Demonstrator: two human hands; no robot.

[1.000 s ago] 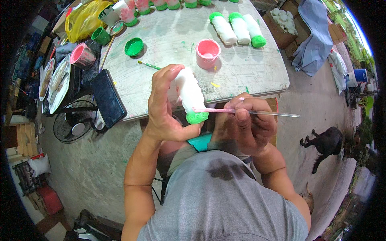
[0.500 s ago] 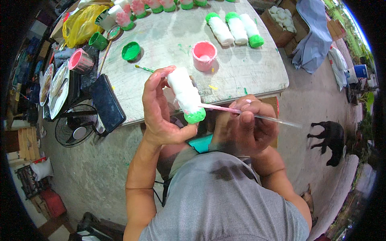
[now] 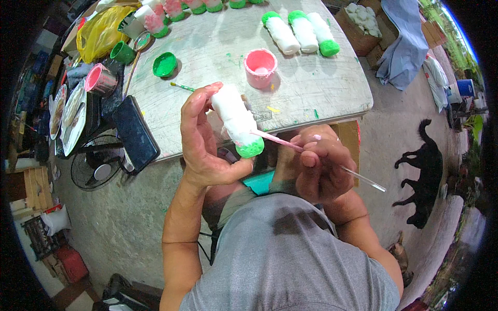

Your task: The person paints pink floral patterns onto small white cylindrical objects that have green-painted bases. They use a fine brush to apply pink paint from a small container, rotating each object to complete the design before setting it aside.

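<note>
On the far left, two white oval plates (image 3: 73, 129) lie side by side, above a black round-caged fan (image 3: 95, 167) on the grey concrete floor. A pink-smeared plastic cup (image 3: 100, 80) leans beside them, below a crumpled yellow plastic bag (image 3: 101, 34). A dark flat rectangular device (image 3: 136, 135) lies at the left edge of the scratched whitish table (image 3: 207, 65). Near it are a dark green cup (image 3: 123, 53), a shallow bright green paint container (image 3: 165, 65) and a thin green-handled paintbrush (image 3: 182, 87). A row of pink, white and green pieces (image 3: 176, 10) stands along the far edge.

The left hand (image 3: 199, 142) grips a bumpy white cylinder with a green end (image 3: 232, 113) between fingers and thumb, tilted, by the table's near edge, green end lowest. Pink marks show just above the green. The right hand (image 3: 326, 163) pinches a pink-stained brush with a clear handle (image 3: 280, 141), its tip at the white surface near the green end.

Behind, a pink cup of paint (image 3: 261, 70) stands on the table; a small rectangular label (image 3: 261, 116) with tiny lettering marks the near edge. Farther right lie three white cylinders with green ends (image 3: 302, 33), then a cardboard box of white lumps (image 3: 359, 28) and a black four-legged animal (image 3: 426, 176) on the floor.
</note>
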